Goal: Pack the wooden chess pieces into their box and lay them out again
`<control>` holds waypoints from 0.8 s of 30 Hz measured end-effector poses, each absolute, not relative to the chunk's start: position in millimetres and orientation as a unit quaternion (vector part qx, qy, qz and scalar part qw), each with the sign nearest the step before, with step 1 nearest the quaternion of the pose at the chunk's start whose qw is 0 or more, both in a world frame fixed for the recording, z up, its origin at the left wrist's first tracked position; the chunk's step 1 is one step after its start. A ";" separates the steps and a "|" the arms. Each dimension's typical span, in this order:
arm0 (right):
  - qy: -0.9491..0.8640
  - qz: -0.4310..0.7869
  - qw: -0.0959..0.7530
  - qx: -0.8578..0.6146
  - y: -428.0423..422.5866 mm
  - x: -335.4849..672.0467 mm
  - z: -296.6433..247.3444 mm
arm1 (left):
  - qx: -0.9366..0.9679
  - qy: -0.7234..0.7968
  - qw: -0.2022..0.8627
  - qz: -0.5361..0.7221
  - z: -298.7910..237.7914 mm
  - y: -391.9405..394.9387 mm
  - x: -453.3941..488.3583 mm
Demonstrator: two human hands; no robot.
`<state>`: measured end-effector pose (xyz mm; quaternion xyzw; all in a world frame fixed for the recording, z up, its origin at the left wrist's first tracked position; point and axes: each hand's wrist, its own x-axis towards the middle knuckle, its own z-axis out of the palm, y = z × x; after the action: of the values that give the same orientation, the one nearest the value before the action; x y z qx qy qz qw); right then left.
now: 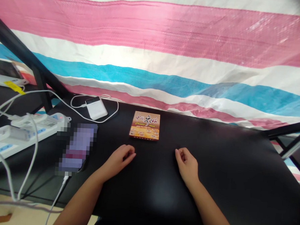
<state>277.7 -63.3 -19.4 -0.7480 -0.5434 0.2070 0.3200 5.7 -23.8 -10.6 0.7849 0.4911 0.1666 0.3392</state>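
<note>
My left hand (pixel 118 159) rests on the black tabletop (pixel 212 162), loosely curled with its fingers together and nothing in them. My right hand (pixel 186 164) lies the same way, curled and empty, on the same surface. Between and beyond them stands a flat Chinese chess box (pixel 144 125) with an orange-brown cover and red lettering. The box lies just past my hands and touches neither. The nearest thing to my left hand besides it is a smartphone (pixel 77 147), blurred out, lying on the table to the left.
A white power bank (pixel 96 108) sits on a dark pad at the table's back edge, with white cables trailing left. A white power strip (pixel 30 129) with plugged-in adapters lies at the left. A pink, white and blue striped tarp (pixel 152 59) hangs behind the table.
</note>
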 end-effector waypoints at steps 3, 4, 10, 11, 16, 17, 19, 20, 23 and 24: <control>-0.545 0.206 0.321 -0.747 -63.6 277.4 -18.6 | 0.784 0.493 0.339 0.168 -9.7 -25.0 5.9; -0.545 0.207 0.322 -0.746 -63.6 277.2 -18.5 | 0.783 0.493 0.339 0.169 -9.4 -25.5 5.9; -0.548 0.204 0.324 -0.743 -63.6 277.8 -20.1 | 0.782 0.492 0.343 0.170 -7.8 -26.8 6.4; -0.549 0.203 0.323 -0.744 -63.7 278.0 -20.3 | 0.782 0.492 0.343 0.173 -7.4 -26.8 6.6; -0.545 0.205 0.317 -0.749 -64.2 277.6 -20.0 | 0.780 0.495 0.342 0.173 -6.4 -27.1 6.9; -0.544 0.207 0.316 -0.749 -64.2 277.6 -20.0 | 0.779 0.495 0.342 0.174 -6.6 -27.2 6.8; -0.543 0.210 0.318 -0.748 -64.3 277.6 -20.0 | 0.780 0.494 0.342 0.177 -7.5 -27.4 6.4; -0.544 0.211 0.319 -0.747 -64.4 277.6 -20.1 | 0.781 0.492 0.342 0.177 -8.0 -27.5 6.1; -0.546 0.208 0.322 -0.745 -64.5 277.7 -20.1 | 0.782 0.491 0.341 0.177 -9.5 -28.0 5.5; -0.547 0.208 0.323 -0.744 -64.6 277.7 -20.1 | 0.782 0.491 0.341 0.177 -9.7 -28.1 5.5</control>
<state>277.7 -64.6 -20.1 -0.7437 -0.5470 0.2076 0.3234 5.5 -28.1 -9.7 0.7818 0.4912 0.1771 0.3407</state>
